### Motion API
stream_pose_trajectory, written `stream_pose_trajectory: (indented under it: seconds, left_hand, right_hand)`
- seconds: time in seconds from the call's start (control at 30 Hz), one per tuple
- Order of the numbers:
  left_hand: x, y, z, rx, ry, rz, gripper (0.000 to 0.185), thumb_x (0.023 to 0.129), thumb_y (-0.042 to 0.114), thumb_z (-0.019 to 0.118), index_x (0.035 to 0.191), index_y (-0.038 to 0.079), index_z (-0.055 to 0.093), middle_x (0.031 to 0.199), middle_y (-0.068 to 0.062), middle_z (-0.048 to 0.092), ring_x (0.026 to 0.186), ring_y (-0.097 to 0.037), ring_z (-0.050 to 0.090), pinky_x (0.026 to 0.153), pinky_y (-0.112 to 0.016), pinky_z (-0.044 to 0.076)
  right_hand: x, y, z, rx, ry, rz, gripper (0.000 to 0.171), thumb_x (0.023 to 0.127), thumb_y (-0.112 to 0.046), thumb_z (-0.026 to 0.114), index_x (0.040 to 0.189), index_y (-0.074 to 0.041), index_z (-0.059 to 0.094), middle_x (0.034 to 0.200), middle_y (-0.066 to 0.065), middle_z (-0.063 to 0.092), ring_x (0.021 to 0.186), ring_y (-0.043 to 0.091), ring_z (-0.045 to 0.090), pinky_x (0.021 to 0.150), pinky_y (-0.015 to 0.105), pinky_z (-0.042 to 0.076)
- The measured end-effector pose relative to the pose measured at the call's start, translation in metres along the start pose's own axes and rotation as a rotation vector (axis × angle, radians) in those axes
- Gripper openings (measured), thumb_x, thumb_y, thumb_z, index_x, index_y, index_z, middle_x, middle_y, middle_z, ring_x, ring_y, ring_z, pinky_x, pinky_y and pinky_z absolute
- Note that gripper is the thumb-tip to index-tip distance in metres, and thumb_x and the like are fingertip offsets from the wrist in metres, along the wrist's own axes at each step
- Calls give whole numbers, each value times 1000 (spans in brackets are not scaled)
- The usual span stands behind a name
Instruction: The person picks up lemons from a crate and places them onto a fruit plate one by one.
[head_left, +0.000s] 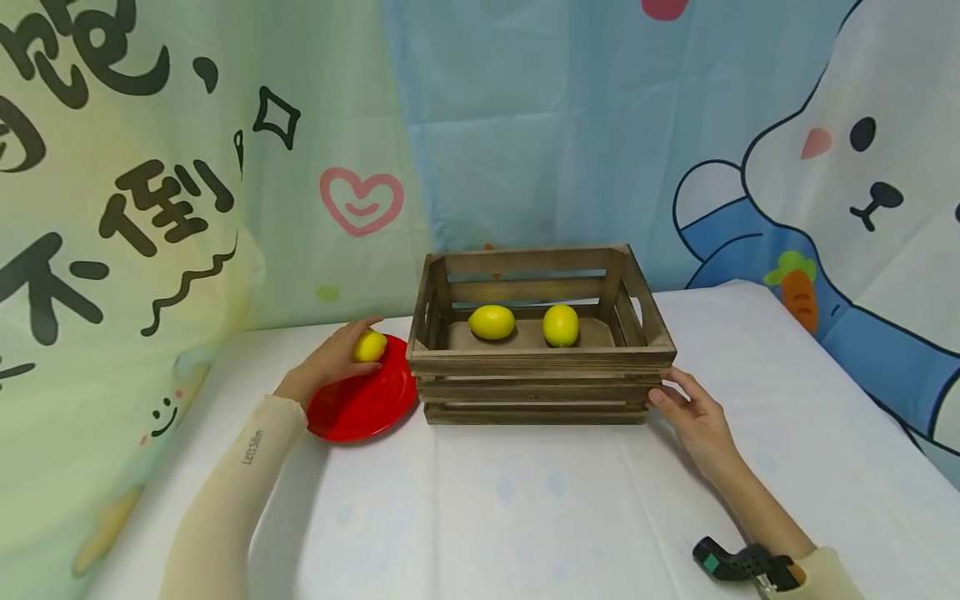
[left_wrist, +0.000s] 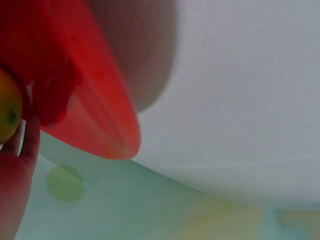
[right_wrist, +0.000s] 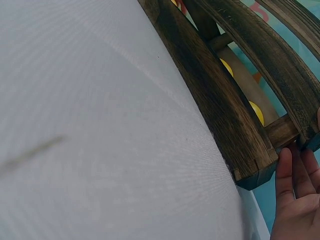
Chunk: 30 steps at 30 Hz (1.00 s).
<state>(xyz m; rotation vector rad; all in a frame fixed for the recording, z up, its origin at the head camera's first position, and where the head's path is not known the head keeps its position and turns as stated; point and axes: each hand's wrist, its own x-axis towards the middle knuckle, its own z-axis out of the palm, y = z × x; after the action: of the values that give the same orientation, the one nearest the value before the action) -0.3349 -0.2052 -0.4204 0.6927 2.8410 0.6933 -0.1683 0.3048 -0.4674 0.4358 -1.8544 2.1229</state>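
Observation:
In the head view my left hand [head_left: 341, 357] holds a yellow lemon [head_left: 371, 346] between thumb and fingers, over the red plate [head_left: 337, 417] left of the crate. The left wrist view has part of that lemon [left_wrist: 9, 107] at its edge, against the hand's fingers. A slatted wooden crate [head_left: 540, 363] stands right of the plate, with two lemons inside: one on the left [head_left: 492, 322], one on the right [head_left: 561, 326]. My right hand [head_left: 696, 421] grips the crate's front right corner, its thumb on the front face; part of the fingers is hidden.
A white cloth [head_left: 525, 517] covers the table. Behind it hangs a printed curtain [head_left: 510, 167] with a cartoon rabbit, a heart and lettering. A black strap-on device [head_left: 742, 562] sits at my right wrist.

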Motion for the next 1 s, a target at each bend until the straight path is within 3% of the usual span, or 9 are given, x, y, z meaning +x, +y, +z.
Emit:
stream_pose_trajectory:
  seconds: [0.1, 0.23, 0.33, 0.47, 0.7, 0.93, 1.0]
  left_hand:
    - [-1, -4, 1, -77, -2, -35, 82, 87, 27, 74, 151, 12, 26, 141, -19, 42, 126, -38, 42, 106, -55, 39]
    - [-2, -6, -3, -164, 6, -77, 75, 96, 42, 57, 154, 12, 20, 146, -22, 37, 134, -41, 36, 109, -58, 33]
    - [-2, -3, -10, -201, 50, -40, 69, 101, 44, 45, 154, 8, 18, 149, -25, 34, 138, -42, 32, 112, -60, 25]
    - [-1, 7, -18, -240, 147, 12, 62, 104, 41, 40, 154, 10, 19, 150, -23, 34, 137, -40, 34, 113, -59, 25]
    - [1, 37, -28, -294, 368, 208, 51, 105, 20, 43, 151, 6, 27, 143, -20, 43, 131, -37, 38, 106, -52, 32]
    - [-4, 101, -51, -386, 507, 408, 44, 101, 4, 40, 143, -9, 33, 133, -31, 47, 123, -42, 42, 99, -41, 33]
    - [-1, 111, -56, -403, 530, 459, 44, 103, 11, 40, 142, -9, 35, 131, -32, 48, 123, -41, 44, 100, -37, 34]
  right_hand:
    - [-1, 2, 0, 14, 0, 4, 42, 94, 12, 51, 127, -12, 62, 119, -7, 55, 100, 2, 64, 85, 16, 51]
    - [-1, 3, 1, 23, -1, 1, 42, 94, 13, 51, 128, -10, 61, 119, -6, 56, 100, 2, 64, 85, 16, 51]
    - [-1, 2, 0, 18, -1, 0, 42, 94, 13, 51, 127, -11, 61, 119, -6, 56, 98, 2, 64, 85, 16, 51]
    - [0, 1, 0, 9, 0, 4, 42, 94, 12, 51, 127, -12, 61, 119, -6, 55, 97, 2, 65, 85, 15, 51]
    - [-1, 0, 0, 20, -7, 2, 43, 94, 13, 51, 129, -11, 61, 119, -6, 55, 100, 2, 64, 86, 16, 51]
    - [-2, -1, 0, 10, -1, -4, 43, 94, 12, 52, 129, -11, 61, 119, -6, 56, 98, 2, 64, 85, 16, 51]
    - [-1, -1, 1, 12, 3, -10, 43, 94, 12, 52, 130, -10, 61, 118, -6, 56, 98, 2, 64, 85, 16, 51]
